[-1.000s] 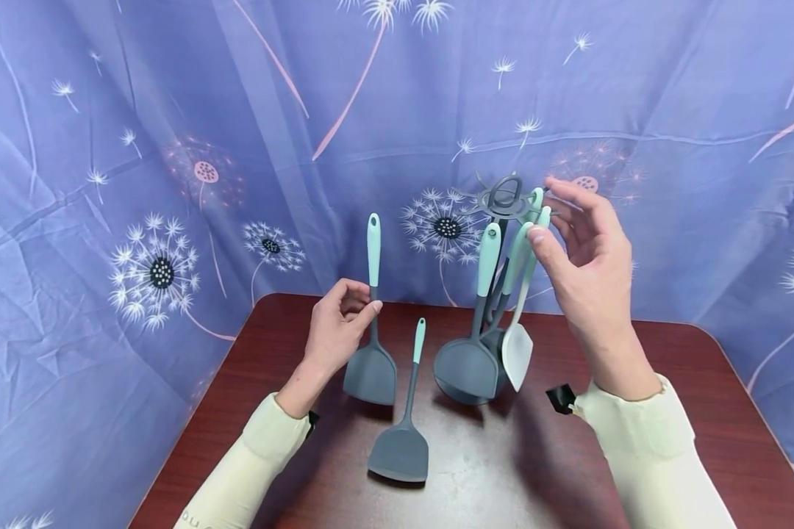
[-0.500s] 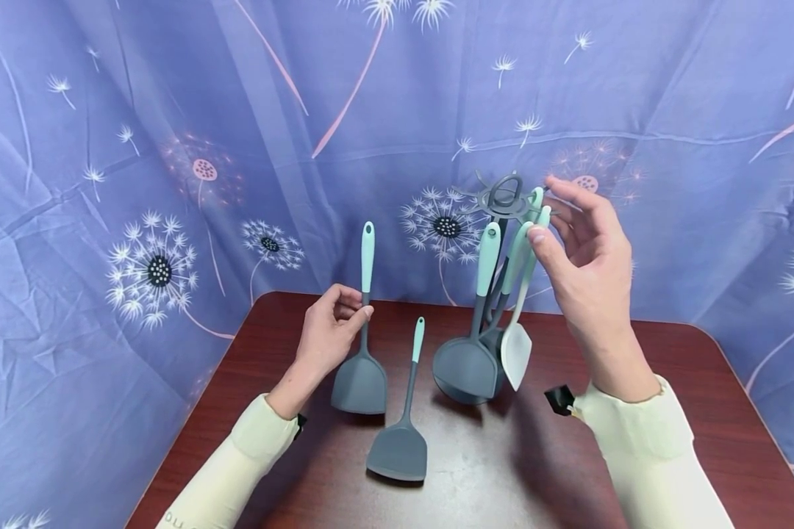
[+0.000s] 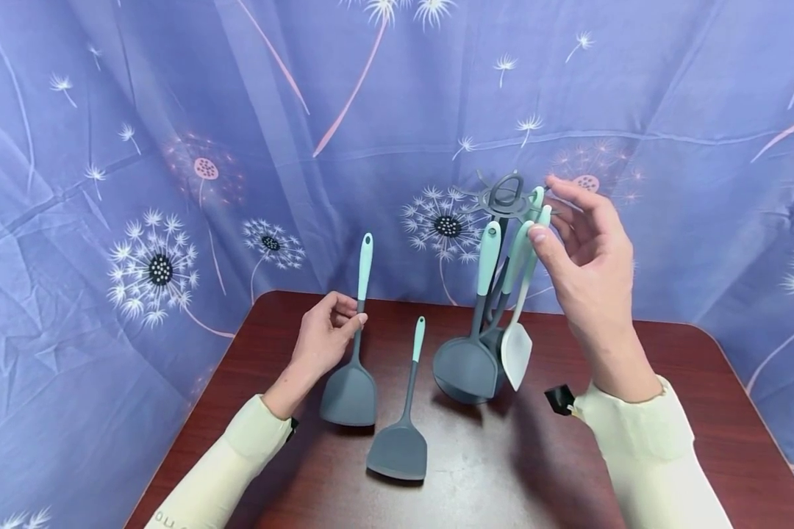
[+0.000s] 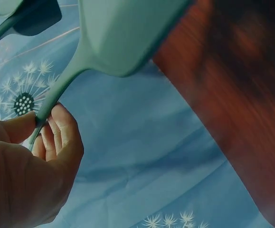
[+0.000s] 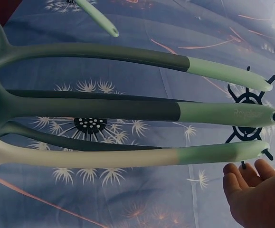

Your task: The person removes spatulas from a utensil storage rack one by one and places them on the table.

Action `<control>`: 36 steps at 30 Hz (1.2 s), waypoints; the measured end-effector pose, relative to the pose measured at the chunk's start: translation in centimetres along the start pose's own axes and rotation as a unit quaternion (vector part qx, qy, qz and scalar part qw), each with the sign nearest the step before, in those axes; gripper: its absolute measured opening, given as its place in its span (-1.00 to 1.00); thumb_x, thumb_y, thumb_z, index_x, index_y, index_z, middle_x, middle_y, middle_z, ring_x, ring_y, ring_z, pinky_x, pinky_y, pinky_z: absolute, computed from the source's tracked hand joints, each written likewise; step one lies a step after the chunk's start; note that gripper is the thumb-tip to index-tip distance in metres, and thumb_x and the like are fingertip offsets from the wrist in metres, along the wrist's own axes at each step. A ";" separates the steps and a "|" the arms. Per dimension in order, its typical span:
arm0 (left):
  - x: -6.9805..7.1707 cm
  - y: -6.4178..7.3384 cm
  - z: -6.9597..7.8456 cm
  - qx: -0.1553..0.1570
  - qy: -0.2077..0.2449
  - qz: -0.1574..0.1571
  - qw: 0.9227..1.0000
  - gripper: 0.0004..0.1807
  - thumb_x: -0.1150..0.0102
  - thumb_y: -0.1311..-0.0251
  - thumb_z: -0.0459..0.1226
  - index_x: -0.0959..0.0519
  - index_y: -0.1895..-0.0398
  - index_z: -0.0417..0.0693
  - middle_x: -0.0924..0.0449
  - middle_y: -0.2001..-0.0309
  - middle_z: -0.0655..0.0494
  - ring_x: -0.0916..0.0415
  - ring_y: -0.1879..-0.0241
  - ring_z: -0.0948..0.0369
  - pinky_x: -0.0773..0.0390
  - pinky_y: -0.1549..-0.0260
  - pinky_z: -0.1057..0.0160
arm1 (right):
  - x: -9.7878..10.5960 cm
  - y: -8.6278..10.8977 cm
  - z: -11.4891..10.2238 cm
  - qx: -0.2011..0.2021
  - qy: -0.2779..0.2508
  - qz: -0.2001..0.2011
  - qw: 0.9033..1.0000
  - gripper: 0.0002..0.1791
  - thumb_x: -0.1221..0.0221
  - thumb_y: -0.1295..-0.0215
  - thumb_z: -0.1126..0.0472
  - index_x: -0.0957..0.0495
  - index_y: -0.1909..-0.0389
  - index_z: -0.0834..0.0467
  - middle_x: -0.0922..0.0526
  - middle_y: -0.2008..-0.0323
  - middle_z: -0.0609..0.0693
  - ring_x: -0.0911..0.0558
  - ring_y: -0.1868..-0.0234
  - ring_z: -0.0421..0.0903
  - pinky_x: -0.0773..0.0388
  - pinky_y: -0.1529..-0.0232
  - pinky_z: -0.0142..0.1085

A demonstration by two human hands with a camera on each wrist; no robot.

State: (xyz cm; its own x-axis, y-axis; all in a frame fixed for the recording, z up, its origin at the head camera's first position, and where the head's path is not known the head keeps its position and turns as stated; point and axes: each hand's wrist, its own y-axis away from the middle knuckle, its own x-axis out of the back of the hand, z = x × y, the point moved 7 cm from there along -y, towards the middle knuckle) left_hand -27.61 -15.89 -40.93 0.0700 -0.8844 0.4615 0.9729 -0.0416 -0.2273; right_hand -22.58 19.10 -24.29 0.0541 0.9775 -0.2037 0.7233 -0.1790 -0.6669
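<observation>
My left hand (image 3: 319,334) pinches the grey neck of a spatula (image 3: 349,397) between thumb and fingers, just below its mint handle (image 3: 365,268). The spatula is nearly upright, its wide blade down close over the table. To its right, a second grey spatula (image 3: 399,448) lies on the table. My right hand (image 3: 592,268) is at the top of a grey utensil rack (image 3: 505,202), thumb tip by the handle ends and fingers loosely bent behind. From the rack hang several mint-handled utensils, including a cream-headed spatula (image 5: 90,157). In the right wrist view the fingers are right beside that spatula's handle.
The dark red-brown wooden table (image 3: 635,455) has rounded far corners. Behind it hangs a blue curtain (image 3: 370,110) printed with dandelions. Dark grey heads (image 3: 466,367) overlap at the bottom of the rack, close to the tabletop.
My left hand has carried its spatula left and toward me, lowering it in the head view. The handle now tilts slightly right. My right hand and the rack have stayed in place.
</observation>
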 end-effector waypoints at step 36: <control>-3.4 0.9 -6.2 0.114 -0.030 -0.099 0.988 -0.84 -0.43 -0.33 -0.37 -0.58 0.21 -0.15 -0.71 0.32 0.01 -0.70 0.45 0.13 -0.78 0.31 0.04 | 0.2 0.0 0.4 -0.018 -0.001 0.004 1.000 -0.42 -0.32 -0.29 0.51 -0.54 -0.35 0.32 -0.51 -0.40 0.23 -0.60 -0.22 0.08 -0.46 -0.39 -0.27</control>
State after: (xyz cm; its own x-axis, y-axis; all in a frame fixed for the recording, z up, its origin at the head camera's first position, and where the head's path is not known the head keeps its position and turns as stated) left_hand -28.34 -15.83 -48.00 -0.1210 -0.8401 0.5288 0.9926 -0.1001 0.0681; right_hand -22.86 19.30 -24.60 0.0588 0.9758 -0.2106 0.7476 -0.1829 -0.6385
